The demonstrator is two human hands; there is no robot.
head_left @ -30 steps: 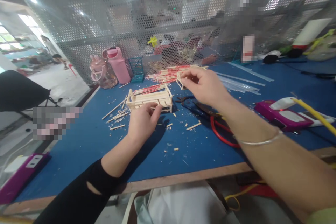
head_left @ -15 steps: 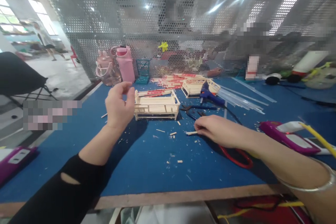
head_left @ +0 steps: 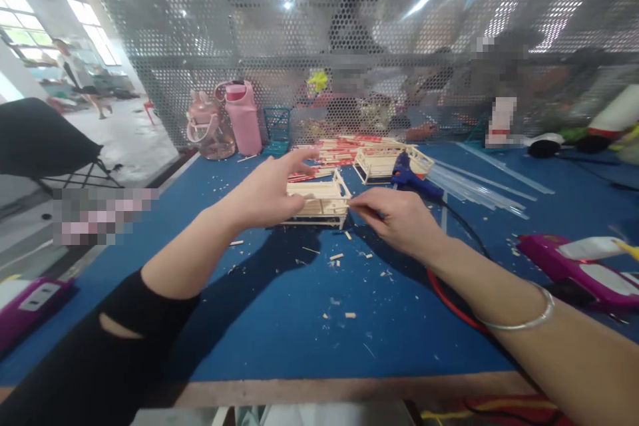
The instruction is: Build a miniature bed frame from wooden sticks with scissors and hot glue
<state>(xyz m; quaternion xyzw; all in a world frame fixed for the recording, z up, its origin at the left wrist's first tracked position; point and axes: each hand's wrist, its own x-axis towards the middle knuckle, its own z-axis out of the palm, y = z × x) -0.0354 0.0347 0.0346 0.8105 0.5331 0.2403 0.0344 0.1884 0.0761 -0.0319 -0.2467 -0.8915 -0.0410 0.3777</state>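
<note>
A small bed-like frame built of thin wooden sticks (head_left: 319, 218) stands on the blue tabletop, its left end hidden behind my left hand (head_left: 269, 190). The fingers of that hand are spread, with the thumb along the frame's front side; whether it presses on the frame I cannot tell. My right hand (head_left: 397, 213) pinches a thin wooden stick (head_left: 335, 198) at the frame's front right corner. The stick lies along the top of the front side. Behind my right hand is a blue glue gun (head_left: 414, 183), beside a second stick frame (head_left: 372, 170).
Red-marked sticks (head_left: 344, 153) are piled at the back. Clear glue sticks (head_left: 479, 192) lie to the right, a purple power strip (head_left: 564, 266) nearer. Pink bottles (head_left: 243, 120) stand by the perforated metal screen (head_left: 279, 40). Wood scraps (head_left: 350, 315) dot the blue tabletop (head_left: 279, 339).
My right hand has moved up and left, bringing the stick from the tabletop to the frame. My left hand has moved right, its fingers now spread over the frame's left end.
</note>
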